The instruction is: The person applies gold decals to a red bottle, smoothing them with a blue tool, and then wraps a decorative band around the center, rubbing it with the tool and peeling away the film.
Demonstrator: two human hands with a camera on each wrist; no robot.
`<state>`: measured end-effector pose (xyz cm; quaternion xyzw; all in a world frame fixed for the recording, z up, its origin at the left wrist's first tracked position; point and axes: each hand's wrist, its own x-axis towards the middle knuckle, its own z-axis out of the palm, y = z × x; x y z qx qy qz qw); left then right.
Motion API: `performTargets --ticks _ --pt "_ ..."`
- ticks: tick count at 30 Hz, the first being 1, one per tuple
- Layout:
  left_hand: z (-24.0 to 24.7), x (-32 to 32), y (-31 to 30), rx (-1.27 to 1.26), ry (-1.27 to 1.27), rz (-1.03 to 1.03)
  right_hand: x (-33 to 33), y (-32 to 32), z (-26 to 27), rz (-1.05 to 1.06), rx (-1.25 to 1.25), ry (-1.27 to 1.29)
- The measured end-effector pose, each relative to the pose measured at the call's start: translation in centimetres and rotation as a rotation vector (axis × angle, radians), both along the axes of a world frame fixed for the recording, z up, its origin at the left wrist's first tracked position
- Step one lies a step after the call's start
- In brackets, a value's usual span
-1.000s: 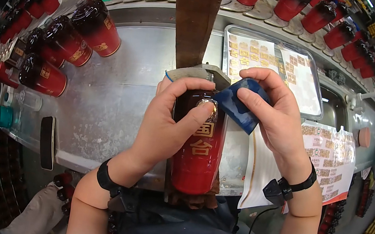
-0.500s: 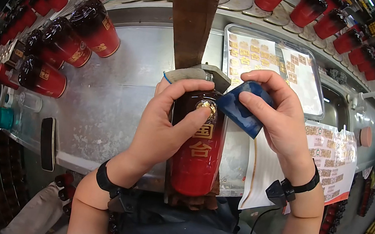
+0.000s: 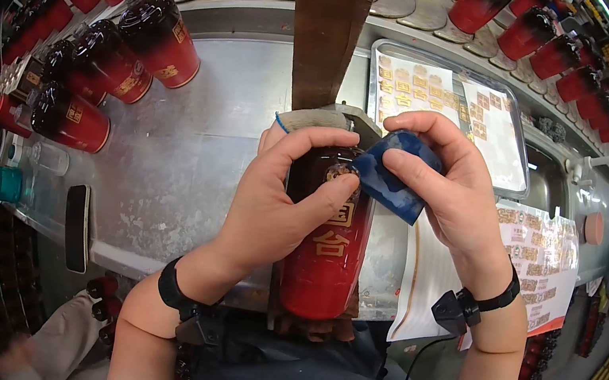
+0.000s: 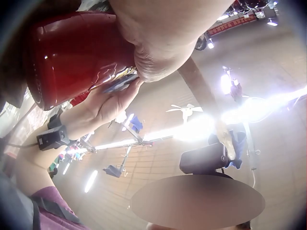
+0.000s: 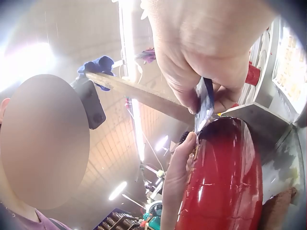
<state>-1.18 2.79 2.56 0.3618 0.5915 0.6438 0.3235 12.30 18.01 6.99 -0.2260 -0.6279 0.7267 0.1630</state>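
One worktop (image 3: pixel 158 198) of bare metal spreads across the scene, and one brown post (image 3: pixel 329 33) stands at its middle. One metal tray (image 3: pixel 465 70) lies to the right of the post with two sheets in it, one bearing gold pieces (image 3: pixel 417 92). Red-and-black bottles line the curved track (image 3: pixel 412 7) behind, too crowded to count surely; at least four bottles (image 3: pixel 167 50) stand together at the worktop's left. One more, the bottle (image 3: pixel 317 281) in hand, is right in front of the person, neck end away and base toward the body, over a brown support at the worktop's near edge.

Two hands are at it. The left hand (image 3: pixel 271 196) grips the bottle's shoulder, one finger over the top and the thumb pressed on the front. The right hand (image 3: pixel 451 182) pinches one blue scraper (image 3: pixel 400 194) between thumb and fingers. One phone (image 3: pixel 77 228) lies at the left near edge. The bottle bears two gold characters (image 3: pixel 331 243), one above the other, and one small round gold emblem (image 3: pixel 340 172) above them, partly hidden where the left thumb and the scraper's corner meet
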Motion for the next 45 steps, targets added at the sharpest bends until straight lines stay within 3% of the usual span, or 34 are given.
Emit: performTargets --ticks 13,21,25,30,40,45 --pt "-0.2 -0.3 -0.1 0.013 0.096 -0.003 0.7 0.7 -0.1 -0.095 0.054 -0.041" --pt "0.4 -0.4 -0.2 0.0 -0.219 -0.08 1.5 0.7 0.0 -0.125 0.006 -0.04" --pt "0.3 -0.2 0.0 0.021 -0.125 -0.092 1.8 0.8 -0.1 -0.131 -0.016 -0.028" --pt "0.4 -0.2 -0.1 0.015 -0.227 -0.105 2.2 0.9 -0.3 -0.126 -0.075 -0.013" --pt "0.4 -0.6 -0.2 0.024 -0.175 -0.105 2.6 0.5 -0.7 -0.116 -0.114 -0.007" --pt "0.9 -0.2 -0.2 0.021 -0.313 -0.127 2.2 0.2 -0.8 -0.04 -0.072 -0.004"
